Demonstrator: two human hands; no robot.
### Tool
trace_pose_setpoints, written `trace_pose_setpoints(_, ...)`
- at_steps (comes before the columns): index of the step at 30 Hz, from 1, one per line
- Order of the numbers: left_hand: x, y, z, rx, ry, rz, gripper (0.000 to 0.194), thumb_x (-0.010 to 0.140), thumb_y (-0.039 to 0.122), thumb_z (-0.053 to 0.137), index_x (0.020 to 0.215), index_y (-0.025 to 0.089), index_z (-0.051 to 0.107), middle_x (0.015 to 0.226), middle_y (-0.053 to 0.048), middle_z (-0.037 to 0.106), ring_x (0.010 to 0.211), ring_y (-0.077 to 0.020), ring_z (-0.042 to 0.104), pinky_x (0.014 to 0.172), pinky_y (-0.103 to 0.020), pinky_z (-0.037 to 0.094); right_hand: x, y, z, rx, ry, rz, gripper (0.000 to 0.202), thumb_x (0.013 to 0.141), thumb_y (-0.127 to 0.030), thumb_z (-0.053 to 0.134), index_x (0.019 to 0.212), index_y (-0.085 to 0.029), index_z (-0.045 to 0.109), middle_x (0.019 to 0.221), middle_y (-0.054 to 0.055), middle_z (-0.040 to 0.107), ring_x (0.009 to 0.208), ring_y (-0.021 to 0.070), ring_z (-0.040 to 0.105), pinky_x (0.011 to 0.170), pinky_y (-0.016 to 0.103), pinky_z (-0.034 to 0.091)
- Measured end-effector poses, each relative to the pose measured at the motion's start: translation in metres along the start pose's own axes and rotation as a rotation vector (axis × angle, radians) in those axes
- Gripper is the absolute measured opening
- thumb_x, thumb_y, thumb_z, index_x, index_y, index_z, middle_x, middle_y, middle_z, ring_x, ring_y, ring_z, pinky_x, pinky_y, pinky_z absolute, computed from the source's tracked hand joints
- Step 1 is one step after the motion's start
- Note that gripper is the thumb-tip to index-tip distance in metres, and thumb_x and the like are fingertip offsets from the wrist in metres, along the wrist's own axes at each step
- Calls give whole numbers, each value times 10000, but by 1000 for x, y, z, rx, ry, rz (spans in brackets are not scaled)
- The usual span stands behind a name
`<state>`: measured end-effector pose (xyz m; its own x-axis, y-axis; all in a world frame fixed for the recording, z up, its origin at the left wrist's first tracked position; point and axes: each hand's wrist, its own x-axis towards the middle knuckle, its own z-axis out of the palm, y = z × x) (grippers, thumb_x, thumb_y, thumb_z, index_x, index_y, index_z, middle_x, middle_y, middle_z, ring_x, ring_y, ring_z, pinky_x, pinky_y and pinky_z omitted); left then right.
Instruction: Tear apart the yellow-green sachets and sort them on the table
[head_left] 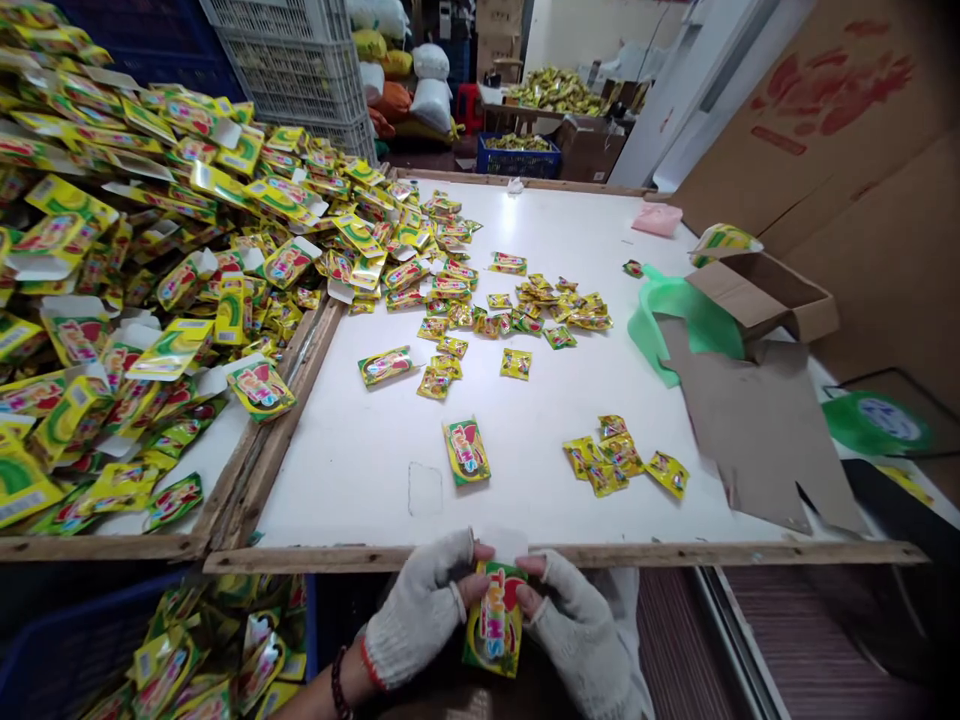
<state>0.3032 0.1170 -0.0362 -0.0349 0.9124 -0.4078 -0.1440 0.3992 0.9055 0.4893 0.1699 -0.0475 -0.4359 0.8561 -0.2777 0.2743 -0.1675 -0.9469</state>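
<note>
Between both gloved hands, in front of the table's near edge, is a small yellow and green candy box [493,622] with its white top flap raised. My left hand [424,605] pinches its left side near the top. From the right, my right hand [574,620] grips the opposite upper edge with thumb and fingers. Both wear white gloves with bare fingertips. Another candy box [466,451] lies on the white tabletop [360,450] just beyond. To its right sits a small group of yellow candy packets [611,456].
A big heap of candy boxes [165,220] fills the left side. More packets [555,303] lie mid-table. A wooden strip [600,555] edges the table. At right are a green scoop [660,320], flat cardboard [757,430] and an open carton [772,290]. A blue crate [45,640] stands below left.
</note>
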Motion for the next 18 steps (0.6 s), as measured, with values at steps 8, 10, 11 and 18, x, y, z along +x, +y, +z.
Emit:
trace_pose_setpoints(8, -8, 10, 7, -33, -177, -46, 238, 755, 265, 597, 908, 125, 479, 841, -43, 598, 753, -120, 544, 684, -223, 425, -5, -14, 2, 134, -116, 148, 338, 802, -382, 552, 1071, -176, 561, 964, 70, 642, 841, 192, 597, 765, 305, 487)
trace_pose_setpoints(10, -6, 8, 9, -171, -191, -79, 348, 734, 233, 616, 979, 156, 380, 853, -33, 590, 738, -115, 549, 667, -225, 427, -2, -23, 1, 27, -140, 135, 370, 820, -383, 521, 1116, -169, 582, 1007, 86, 649, 909, 212, 599, 835, 326, 465)
trace_pose_setpoints(11, -6, 6, 9, -195, -190, -89, 383, 730, 214, 615, 1005, 167, 352, 823, -15, 578, 708, -104, 538, 642, -215, 418, -2, -28, 0, -56, -166, 122, 349, 833, -385, 500, 1076, -165, 620, 988, 87, 660, 918, 215, 601, 847, 321, 458)
trace_pose_setpoints(18, -6, 1, 5, -159, -232, -105, 432, 716, 113, 563, 1100, 164, 371, 764, 17, 533, 673, -80, 496, 614, -197, 384, -3, -43, -4, -251, -225, 111, 222, 803, -300, 535, 895, -171, 690, 857, 36, 686, 796, 182, 615, 717, 246, 473)
